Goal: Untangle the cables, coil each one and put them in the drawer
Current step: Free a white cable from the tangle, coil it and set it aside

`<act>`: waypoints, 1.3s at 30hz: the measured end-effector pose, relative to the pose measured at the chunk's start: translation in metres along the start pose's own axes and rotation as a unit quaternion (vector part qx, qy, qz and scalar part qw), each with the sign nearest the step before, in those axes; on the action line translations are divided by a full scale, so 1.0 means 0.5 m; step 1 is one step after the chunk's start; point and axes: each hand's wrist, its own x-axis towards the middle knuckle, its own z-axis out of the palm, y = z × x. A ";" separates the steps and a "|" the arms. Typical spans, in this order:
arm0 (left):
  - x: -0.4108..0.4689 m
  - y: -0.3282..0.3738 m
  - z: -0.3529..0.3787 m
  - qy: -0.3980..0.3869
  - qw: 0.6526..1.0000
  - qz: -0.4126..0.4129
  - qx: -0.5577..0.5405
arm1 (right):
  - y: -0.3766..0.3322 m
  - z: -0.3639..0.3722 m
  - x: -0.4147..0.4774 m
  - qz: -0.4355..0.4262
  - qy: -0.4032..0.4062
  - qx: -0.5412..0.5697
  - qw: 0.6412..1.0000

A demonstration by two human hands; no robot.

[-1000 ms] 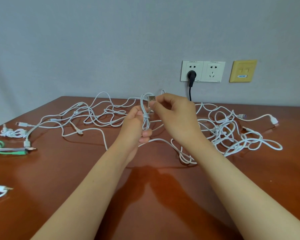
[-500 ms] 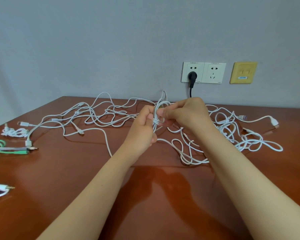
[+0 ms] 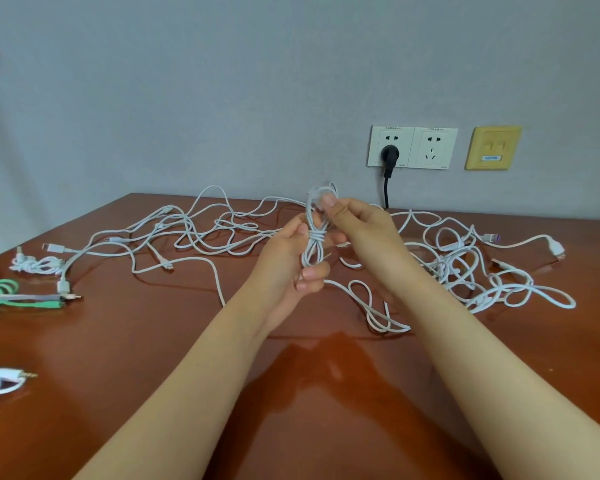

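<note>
Both hands meet above the middle of the brown wooden table (image 3: 146,348) and hold a small white cable bundle (image 3: 313,252) clear of the surface. The left hand (image 3: 284,268) grips the bundle's lower loops with curled fingers. The right hand (image 3: 361,225) pinches the cable at the bundle's top between thumb and forefinger. A few turns of cable are wound tight around the bundle's waist, and a loose strand (image 3: 368,306) runs from its bottom down onto the table and loops off to the right.

Behind the hands, more white cables lie in a spread-out left tangle (image 3: 187,233) and a denser right heap (image 3: 465,271), with USB plugs poking out at their edges. Near the table's left edge sits a small coiled white cable (image 3: 35,263). Just in front of it is a green cable (image 3: 0,289), and nearer still a white audio-jack cable (image 3: 4,379). On the grey wall a double socket (image 3: 433,148) carries a black plug (image 3: 390,155) in its left outlet, and a yellow wall plate (image 3: 493,147) is beside it.

The forearms cover much of the near table, and the hands hide where the two heaps meet. Whether the loose strand joins the right heap cannot be told. The bundle's top loop is blurred, so its connector cannot be made out. The green and audio-jack cables are cut off by the left edge of the frame, and the plug's cord drops out of sight behind the right hand.
</note>
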 end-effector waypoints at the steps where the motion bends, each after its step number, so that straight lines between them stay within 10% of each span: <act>1: -0.002 0.004 -0.002 -0.004 0.999 -0.005 -0.037 | -0.002 0.001 -0.002 0.014 -0.027 0.034 0.999; 13: 0.005 0.008 -0.022 -0.010 0.991 -0.077 -0.111 | 0.015 -0.001 -0.003 0.003 -0.022 0.060 0.998; 18: 0.017 -0.008 -0.013 0.032 0.995 -0.021 0.095 | 0.036 0.006 0.003 -0.034 0.025 -0.006 0.999; 23: 0.026 -0.035 -0.017 0.066 0.893 0.120 0.428 | 0.064 0.017 0.017 -0.027 0.075 -0.071 0.994; 30: 0.026 -0.034 -0.030 0.115 0.829 0.181 0.517 | 0.062 0.016 0.016 -0.045 0.089 -0.022 0.995; 39: 0.028 -0.010 -0.026 0.160 0.929 0.147 0.299 | 0.066 0.029 0.009 -0.043 0.080 -0.025 0.996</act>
